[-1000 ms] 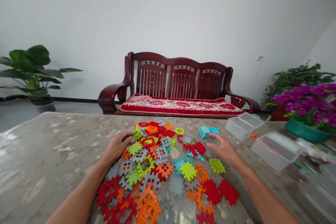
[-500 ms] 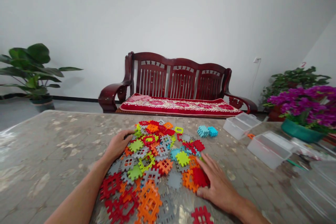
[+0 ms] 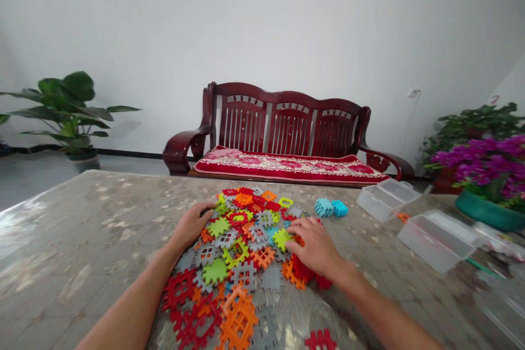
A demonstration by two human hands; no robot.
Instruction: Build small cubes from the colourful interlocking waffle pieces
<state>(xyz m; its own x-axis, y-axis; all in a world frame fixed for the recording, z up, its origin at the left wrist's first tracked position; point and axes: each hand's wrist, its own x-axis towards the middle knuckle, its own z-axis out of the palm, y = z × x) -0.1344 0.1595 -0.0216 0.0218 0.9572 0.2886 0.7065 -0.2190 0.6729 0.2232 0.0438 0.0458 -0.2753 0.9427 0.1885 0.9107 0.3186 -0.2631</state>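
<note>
A heap of notched plastic interlocking building tiles in red, orange, grey, lime green and blue (image 3: 258,234) lies on the table. My right hand (image 3: 315,246) reaches over the heap's right side, thumb and fingertips closed on the edge of a lime green tile (image 3: 281,240). Orange tiles (image 3: 292,273) and red tiles (image 3: 301,269) lie under and below its palm. At the heap's left edge rests my left hand (image 3: 192,225), fingers stretched forward, holding nothing. Closest to those fingers are a lime green tile (image 3: 219,227) and other tiles. A separate red tile (image 3: 320,340) is near the front edge.
Light blue tiles (image 3: 324,207) stand stacked beyond the heap. To the right are two clear plastic boxes (image 3: 379,202) (image 3: 430,243), an orange tile (image 3: 403,217) and a teal flower pot (image 3: 488,210). A wooden bench (image 3: 283,126) stands behind the patterned table (image 3: 110,229).
My right hand has moved up and left from the red tile to the lime green tile, which has shifted slightly left. My left hand stays by the heap. The view has turned slightly left.
</note>
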